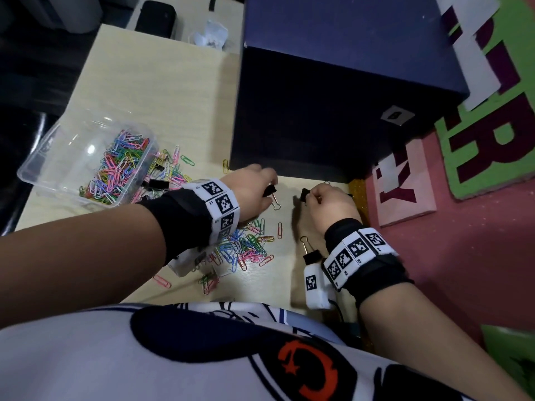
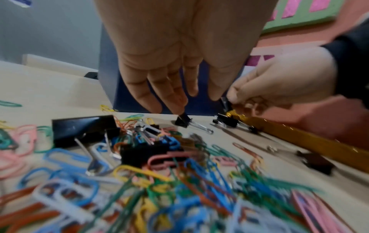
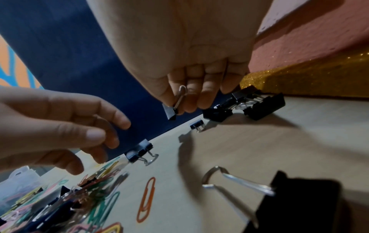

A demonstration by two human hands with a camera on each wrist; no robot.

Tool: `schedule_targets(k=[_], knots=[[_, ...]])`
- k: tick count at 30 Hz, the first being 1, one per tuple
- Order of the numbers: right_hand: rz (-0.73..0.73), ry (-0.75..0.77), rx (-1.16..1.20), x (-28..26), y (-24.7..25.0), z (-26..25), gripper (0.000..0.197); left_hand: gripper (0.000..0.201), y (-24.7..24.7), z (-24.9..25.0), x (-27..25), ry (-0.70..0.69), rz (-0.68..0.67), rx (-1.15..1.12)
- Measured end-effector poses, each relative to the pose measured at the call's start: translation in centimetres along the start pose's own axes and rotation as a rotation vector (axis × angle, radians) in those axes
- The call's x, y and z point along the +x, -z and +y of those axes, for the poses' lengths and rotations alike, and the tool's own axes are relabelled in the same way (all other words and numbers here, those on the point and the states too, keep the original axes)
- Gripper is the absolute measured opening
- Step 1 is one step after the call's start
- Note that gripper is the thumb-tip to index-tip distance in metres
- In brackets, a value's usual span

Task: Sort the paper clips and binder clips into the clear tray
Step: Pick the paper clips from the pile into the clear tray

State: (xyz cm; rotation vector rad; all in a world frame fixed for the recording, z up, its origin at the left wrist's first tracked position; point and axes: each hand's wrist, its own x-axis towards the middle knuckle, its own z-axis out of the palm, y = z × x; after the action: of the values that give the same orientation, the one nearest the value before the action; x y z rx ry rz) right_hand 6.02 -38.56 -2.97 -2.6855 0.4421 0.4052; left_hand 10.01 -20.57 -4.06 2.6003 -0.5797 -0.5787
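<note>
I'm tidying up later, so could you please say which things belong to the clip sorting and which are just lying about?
For the job: clear plastic tray, coloured wire paper clips, black metal binder clips, one pinched in the right hand.
Lying about: big dark blue box, pink letter card, green letter board.

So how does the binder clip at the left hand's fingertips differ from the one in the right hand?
The left clip lies on the table; the right clip is held clear of it. The left hand only reaches down to the left clip with extended fingertips; the right hand pinches the right clip. Both are small and black with silver wire handles.
</note>
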Motion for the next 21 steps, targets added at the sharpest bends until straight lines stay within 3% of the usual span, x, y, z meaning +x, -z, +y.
schedule_targets(k=[2,6,8,13,21], knots=[[0.006,-0.015,-0.033,0.2,-0.1,0.2,0.024,0.031,-0.7,0.1,-0.7,-0.113,-0.042,0.103],[-0.045,-0.056,-0.074,0.3,-0.4,0.3,0.026,0.039,-2.0,0.9,-2.4,-0.417,-0.210,0.361],[-0.068,-0.058,-0.087,0.4,-0.4,0.2,0.028,0.040,-2.8,0.9,-3.1,-0.490,-0.223,0.464],[-0.074,-0.048,-0.141,0.3,-0.8,0.3,0.027,0.034,-2.2,0.0,-3.5,-0.425,-0.223,0.488],[0.121,0.071,-0.079,-1.5,-2.1,0.6,0.027,0.039,-1.6,-0.8,-4.5,-0.302,-0.250,0.492]])
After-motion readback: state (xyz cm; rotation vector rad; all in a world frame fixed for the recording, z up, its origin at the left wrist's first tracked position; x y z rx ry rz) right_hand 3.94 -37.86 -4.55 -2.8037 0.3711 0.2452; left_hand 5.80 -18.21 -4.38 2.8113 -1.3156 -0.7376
